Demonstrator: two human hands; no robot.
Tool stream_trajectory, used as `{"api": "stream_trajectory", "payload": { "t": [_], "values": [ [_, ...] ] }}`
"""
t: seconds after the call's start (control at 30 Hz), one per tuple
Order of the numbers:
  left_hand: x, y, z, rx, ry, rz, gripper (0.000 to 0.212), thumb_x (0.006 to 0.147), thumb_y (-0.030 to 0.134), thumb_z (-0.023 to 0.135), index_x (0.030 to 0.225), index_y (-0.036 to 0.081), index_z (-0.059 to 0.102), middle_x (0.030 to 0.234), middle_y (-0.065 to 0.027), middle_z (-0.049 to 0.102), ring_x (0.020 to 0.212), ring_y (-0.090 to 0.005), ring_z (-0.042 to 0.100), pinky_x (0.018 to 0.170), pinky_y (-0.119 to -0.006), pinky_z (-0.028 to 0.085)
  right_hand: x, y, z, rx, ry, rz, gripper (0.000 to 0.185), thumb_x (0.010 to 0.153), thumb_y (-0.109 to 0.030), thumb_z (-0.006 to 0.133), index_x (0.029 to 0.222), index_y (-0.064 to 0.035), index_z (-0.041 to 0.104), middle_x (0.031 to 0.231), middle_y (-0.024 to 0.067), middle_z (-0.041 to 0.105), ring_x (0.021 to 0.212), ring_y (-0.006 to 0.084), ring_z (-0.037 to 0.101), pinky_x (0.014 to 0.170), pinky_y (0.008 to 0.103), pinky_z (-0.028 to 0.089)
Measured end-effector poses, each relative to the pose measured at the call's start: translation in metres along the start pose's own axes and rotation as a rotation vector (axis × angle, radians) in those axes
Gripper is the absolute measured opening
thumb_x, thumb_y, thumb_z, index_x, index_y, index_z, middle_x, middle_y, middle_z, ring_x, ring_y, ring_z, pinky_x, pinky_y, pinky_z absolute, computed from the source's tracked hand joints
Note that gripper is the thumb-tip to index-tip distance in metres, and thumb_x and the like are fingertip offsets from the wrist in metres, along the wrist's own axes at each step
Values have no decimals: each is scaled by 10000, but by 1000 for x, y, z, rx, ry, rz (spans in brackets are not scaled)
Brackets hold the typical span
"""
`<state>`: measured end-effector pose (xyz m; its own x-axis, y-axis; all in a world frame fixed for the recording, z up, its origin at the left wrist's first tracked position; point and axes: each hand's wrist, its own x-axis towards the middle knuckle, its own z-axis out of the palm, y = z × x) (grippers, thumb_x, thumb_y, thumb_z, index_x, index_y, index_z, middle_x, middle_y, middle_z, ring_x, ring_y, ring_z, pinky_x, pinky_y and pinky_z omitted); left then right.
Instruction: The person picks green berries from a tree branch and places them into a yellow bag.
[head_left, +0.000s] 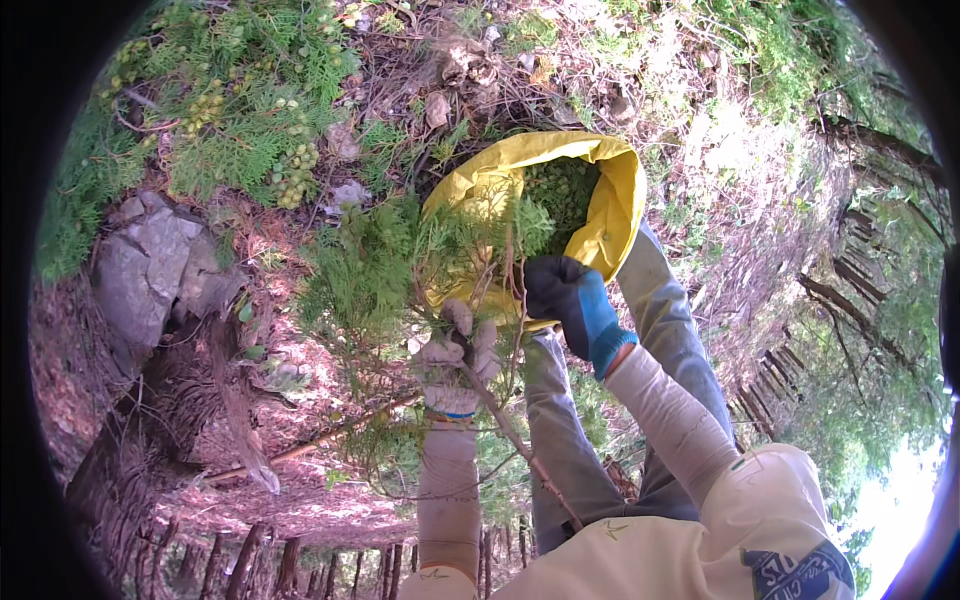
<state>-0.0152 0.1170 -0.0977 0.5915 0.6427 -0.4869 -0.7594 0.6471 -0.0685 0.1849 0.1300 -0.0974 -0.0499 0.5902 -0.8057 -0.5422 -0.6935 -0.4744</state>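
Note:
A cut conifer branch (510, 431) with flat green sprays is gripped in my left hand (457, 352), which wears a pale knit glove. Its foliage (367, 262) spreads leftward and over the near rim of a yellow fabric bag (626, 187). The bag's mouth is open, and a mass of small green pieces (566, 191) lies inside. My right hand (562, 296), in a black and blue glove, is curled at the bag's near rim beside thin twigs of the branch. Its fingertips are hidden, so what it holds cannot be told.
Large grey rocks (154, 262) and a tree trunk (165, 420) stand at the left. Leafy branches with pale green cones (296, 172) lie at the upper left. My legs (667, 322) are beside the bag. Dry twigs and stones cover the ground; trees stand at the right and bottom.

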Motion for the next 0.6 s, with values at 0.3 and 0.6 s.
{"api": "stream_trajectory", "payload": {
  "t": [0.3,0.6],
  "values": [
    [28,33,-3,101,-194,59,255,738,79,571,963,10,473,858,-160,525,592,-266,558,530,-397,459,1,-11,-4,-290,-130,1,681,905,-467,534,1358,21,392,1318,173,490,1226,216,460,1025,299,347],
    [16,16,1,193,-95,-173,255,679,111,588,869,1,458,664,-147,494,551,-219,510,474,-329,426,76,-4,-7,675,400,95,257,867,-98,481,1064,-37,634,877,82,675,745,230,628,697,318,511]
  ]
}}
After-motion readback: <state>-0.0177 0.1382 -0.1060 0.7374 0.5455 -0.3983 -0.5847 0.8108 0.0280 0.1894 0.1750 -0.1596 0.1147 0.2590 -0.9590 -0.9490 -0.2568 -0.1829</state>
